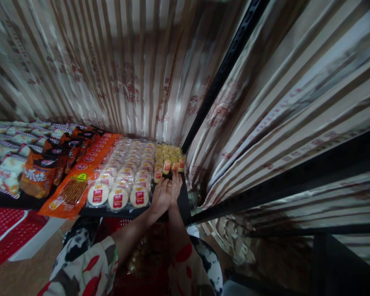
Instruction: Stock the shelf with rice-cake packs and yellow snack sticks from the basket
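Small yellow-wrapped snack packets (166, 154) with red labels stand in rows at the right end of a dark shelf. My left hand (160, 198) reaches over the shelf's front part, its fingers stretched toward the nearest packets. Close beside it, touching it, my right hand (176, 185) has its fingers extended, with the tips against the front packets. Neither hand is seen wrapped around anything; the undersides of both are hidden. Just left of my hands lie rows of round white rice crackers (118, 198) in clear wrappers with red labels.
Farther left are a long orange bag of pretzel sticks (70, 191), orange-and-black snack bags (38, 174) and white snack bags (10, 174). A black metal post (216, 92) rises at the shelf corner before striped curtains (135, 74). Red baskets (12, 230) stand below.
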{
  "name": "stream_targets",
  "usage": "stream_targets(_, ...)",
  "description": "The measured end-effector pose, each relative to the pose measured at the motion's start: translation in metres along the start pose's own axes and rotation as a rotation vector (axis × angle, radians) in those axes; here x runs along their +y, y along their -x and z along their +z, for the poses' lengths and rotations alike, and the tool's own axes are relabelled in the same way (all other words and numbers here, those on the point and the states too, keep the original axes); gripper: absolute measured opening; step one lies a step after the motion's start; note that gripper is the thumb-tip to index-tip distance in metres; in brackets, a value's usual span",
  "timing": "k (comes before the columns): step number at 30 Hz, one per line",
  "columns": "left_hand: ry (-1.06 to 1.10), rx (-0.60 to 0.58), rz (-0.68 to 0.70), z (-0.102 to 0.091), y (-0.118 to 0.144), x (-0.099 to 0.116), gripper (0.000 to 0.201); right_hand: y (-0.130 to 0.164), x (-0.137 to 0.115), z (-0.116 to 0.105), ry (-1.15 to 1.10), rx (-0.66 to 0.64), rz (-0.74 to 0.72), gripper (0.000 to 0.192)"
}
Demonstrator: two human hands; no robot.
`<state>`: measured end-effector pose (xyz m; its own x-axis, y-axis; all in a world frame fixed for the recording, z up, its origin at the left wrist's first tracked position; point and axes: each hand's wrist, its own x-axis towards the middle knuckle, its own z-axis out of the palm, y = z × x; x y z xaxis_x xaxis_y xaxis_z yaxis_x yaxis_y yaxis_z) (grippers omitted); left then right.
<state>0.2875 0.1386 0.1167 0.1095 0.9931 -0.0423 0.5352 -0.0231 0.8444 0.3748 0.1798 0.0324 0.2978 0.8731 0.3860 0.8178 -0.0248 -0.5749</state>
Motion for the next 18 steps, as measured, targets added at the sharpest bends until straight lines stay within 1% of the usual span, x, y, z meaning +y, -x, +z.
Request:
stream_targets(6,0.001,0.034,0.064,-0.001,0.031,-0.006,0.047,0.007,-0.015,-0.006,-0.055,0.016,-0.044,0.062)
stream_targets(8,0.026,0.045,0.083,-0.003,0.039,-0.008,0.048,0.007,-0.023,-0.009,-0.083,-0.013,-0.036,0.064)
stream_targets(11,0.075,0.1,0.109,-0.007,0.05,-0.013,0.049,0.003,-0.035,-0.011,-0.083,-0.084,-0.029,0.063)
stream_targets(13,0.113,0.143,0.134,-0.009,0.058,-0.022,0.047,0.0,-0.042,-0.011,-0.059,-0.121,-0.045,0.062)
stream_targets(15,0.147,0.163,0.154,-0.009,0.071,-0.034,0.044,-0.003,-0.047,-0.011,-0.03,-0.127,-0.079,0.063)
stream_targets(18,0.173,0.118,0.113,-0.01,0.099,-0.055,0.039,-0.006,-0.048,-0.011,-0.008,-0.103,-0.132,0.065)
